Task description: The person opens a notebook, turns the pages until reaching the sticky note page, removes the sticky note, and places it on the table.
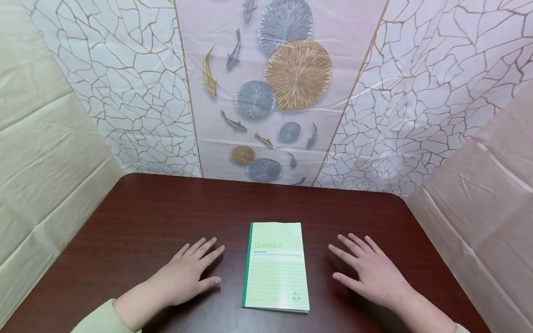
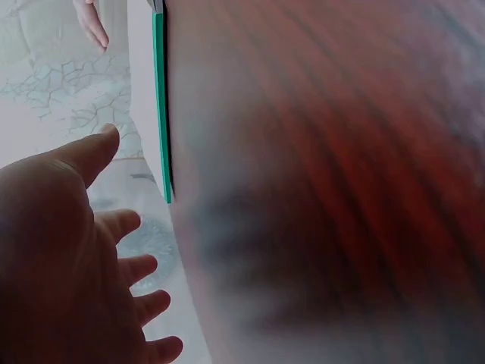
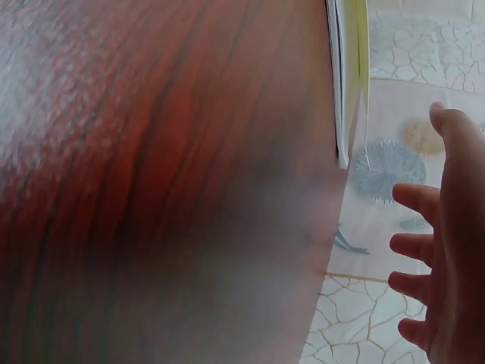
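Observation:
A pale green notebook point(image 1: 275, 273) with a dark green spine lies closed and flat on the table, its cover reading "Gambit". Left of it is my left hand point(image 1: 185, 273), palm down with fingers spread and holding nothing. On the other side, my right hand point(image 1: 370, 273) is held the same way, apart from the notebook. The left wrist view shows the left hand point(image 2: 68, 250) a little above the tabletop, near the notebook's green spine point(image 2: 161, 106). In the right wrist view, the right hand point(image 3: 455, 243) faces the notebook's page edge point(image 3: 341, 91).
The dark reddish-brown table point(image 1: 175, 208) has rounded far corners. Behind it hangs a patterned curtain point(image 1: 233, 138) with fish and round leaf shapes. Plain beige cloth panels point(image 1: 37, 175) stand along the left and right sides.

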`<state>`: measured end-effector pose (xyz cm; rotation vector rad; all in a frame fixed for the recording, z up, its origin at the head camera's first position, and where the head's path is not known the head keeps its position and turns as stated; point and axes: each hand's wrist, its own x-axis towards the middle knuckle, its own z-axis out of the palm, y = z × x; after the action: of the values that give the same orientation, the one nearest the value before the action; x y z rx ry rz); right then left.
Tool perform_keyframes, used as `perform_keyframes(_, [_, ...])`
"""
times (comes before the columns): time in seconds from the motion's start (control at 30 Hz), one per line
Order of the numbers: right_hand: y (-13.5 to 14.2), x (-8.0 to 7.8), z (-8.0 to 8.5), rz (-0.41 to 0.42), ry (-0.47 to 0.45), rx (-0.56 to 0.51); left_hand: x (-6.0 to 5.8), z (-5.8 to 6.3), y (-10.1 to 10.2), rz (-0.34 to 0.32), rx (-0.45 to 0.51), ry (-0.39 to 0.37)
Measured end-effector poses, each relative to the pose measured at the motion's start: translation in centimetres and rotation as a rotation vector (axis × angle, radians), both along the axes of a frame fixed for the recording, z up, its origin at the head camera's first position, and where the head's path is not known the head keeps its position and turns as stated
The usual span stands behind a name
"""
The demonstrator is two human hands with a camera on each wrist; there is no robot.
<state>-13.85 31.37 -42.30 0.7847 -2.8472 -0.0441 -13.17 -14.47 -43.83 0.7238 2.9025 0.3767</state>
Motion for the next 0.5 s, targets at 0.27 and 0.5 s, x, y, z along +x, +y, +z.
perform_keyframes(0.27, [-1.6,-0.2,-0.7,0.039,-0.056,-0.009,-0.7,-0.6,1.2,-0.021,0.011,-0.05])
perform_keyframes(0.5, [-3.2,-0.3,-1.3,0.068,-0.076,-0.023,-1.3,-0.9,3.0,-0.045,0.003,-0.072])
